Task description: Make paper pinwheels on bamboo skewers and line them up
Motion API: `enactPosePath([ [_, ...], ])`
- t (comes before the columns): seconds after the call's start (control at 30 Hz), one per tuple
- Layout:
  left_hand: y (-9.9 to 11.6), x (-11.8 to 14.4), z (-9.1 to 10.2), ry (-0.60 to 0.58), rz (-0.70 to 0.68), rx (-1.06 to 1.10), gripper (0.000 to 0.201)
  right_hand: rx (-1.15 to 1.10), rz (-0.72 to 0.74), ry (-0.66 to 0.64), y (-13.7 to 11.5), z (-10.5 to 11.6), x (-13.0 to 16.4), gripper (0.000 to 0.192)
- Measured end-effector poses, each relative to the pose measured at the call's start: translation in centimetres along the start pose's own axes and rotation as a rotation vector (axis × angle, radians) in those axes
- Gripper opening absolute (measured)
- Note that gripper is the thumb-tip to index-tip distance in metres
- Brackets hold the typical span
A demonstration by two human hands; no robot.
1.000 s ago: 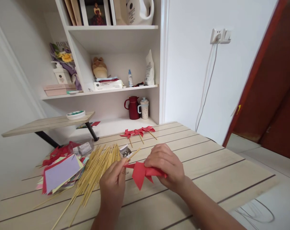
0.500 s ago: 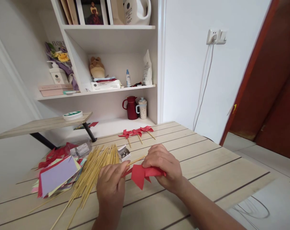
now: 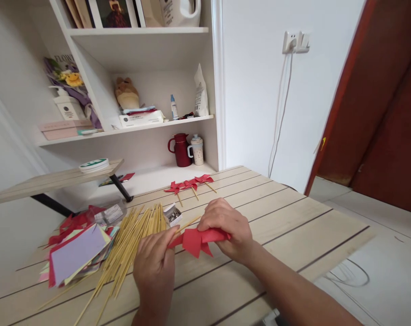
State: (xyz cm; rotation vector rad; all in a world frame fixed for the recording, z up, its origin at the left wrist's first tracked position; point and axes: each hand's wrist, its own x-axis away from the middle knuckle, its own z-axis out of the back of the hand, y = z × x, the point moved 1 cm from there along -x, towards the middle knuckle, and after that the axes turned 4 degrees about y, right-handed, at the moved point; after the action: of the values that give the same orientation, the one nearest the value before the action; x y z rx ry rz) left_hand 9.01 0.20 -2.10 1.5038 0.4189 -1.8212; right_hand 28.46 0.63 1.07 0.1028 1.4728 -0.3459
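A red paper pinwheel (image 3: 192, 242) with folded, pointed blades is held between my two hands above the table. My left hand (image 3: 155, 262) is closed, its fingertips pinching the left end of the paper beside a thin wooden stick (image 3: 189, 223). From the other side, my right hand (image 3: 228, 228) wraps its fingers over the paper's right part. The stick spans the gap between both hands, behind the paper; its ends are hidden by my fingers, and I cannot tell which hand grips it. Just beyond lies a small open box of metal pins (image 3: 173, 215).
Bundled sticks (image 3: 134, 240) and a stack of coloured paper (image 3: 78, 253) lie on the left. Finished red pinwheels (image 3: 189, 184) rest at the table's far edge. A raised wooden stand (image 3: 59, 181) juts over the left back. Behind are a dark red jug (image 3: 182, 150) and a cup (image 3: 197, 150).
The camera view has shifted a little, so the scene sits further left. Both hands keep hold of the red pinwheel, whose hanging blades are turned slightly differently.
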Motion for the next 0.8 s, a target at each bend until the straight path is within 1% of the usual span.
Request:
enactPosePath([
  [0.07, -0.1, 0.2, -0.3, -0.014, 0.038, 0.026, 0.045, -0.005, -0.003, 0.012, 0.0, 0.0, -0.1, 0.011],
  [0.2, -0.7, 0.7, -0.9, -0.027, 0.070, 0.120, 0.045, -0.016, -0.009, 0.023, 0.0, 0.1, -0.2, 0.012],
  [0.37, -1.0, 1.2, -1.6, -0.072, 0.139, 0.192, 0.032, -0.025, -0.020, 0.023, 0.1, 0.1, -0.2, 0.011],
  [0.5, -0.3, 1.4, -1.7, -0.073, 0.287, 0.211, 0.026, -0.030, -0.025, 0.015, 0.2, 0.2, -0.1, 0.012],
  [0.57, -0.1, 1.6, -1.7, -0.079, 0.329, 0.223, 0.026, -0.032, -0.023, 0.017, 0.2, 0.2, -0.1, 0.012],
  [0.63, -0.2, 1.6, -1.7, -0.086, 0.324, 0.222, 0.026, -0.032, -0.024, 0.022, 0.2, 0.2, -0.1, 0.012],
  [0.67, -0.3, 1.6, -1.7, -0.089, 0.295, 0.215, 0.026, -0.031, -0.025, 0.022, 0.2, 0.2, -0.2, 0.013],
  [0.8, -0.6, 1.0, -1.5, -0.054, 0.087, 0.140, 0.030, -0.034, -0.021, 0.025, 0.0, 0.1, -0.3, 0.011],
])
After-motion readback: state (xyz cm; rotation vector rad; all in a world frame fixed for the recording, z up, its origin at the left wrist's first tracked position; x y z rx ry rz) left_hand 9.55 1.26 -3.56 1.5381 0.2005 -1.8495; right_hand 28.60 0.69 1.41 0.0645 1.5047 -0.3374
